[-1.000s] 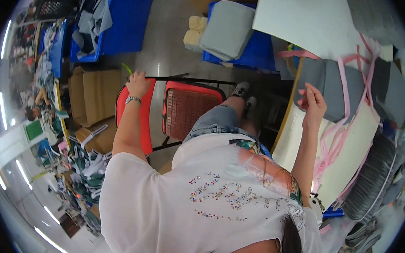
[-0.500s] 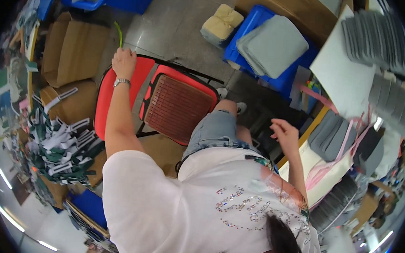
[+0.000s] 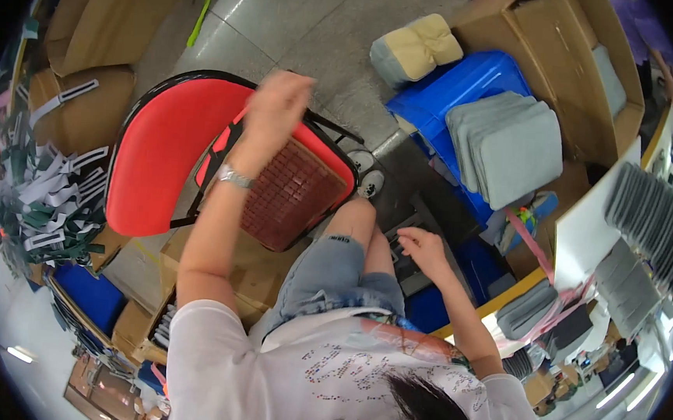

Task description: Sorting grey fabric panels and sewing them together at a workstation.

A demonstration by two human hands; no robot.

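Left hand (image 3: 277, 111): blurred, near far edge of brown tiled seat mat (image 3: 297, 198) on red padded chair (image 3: 165, 155); grip cannot be told. Right hand (image 3: 425, 250): fingers loosely parted, near yellow-edged table (image 3: 492, 305).

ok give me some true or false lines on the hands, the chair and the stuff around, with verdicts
1. The left hand has a watch on its wrist. True.
2. The right hand grips a pink strap. False: the right hand is apart from the pink strap.
3. A brown mat lies on the seat of the chair. True.
4. The chair has a blue backrest. False: it is red.
5. Grey pads are stacked on a blue bin. True.
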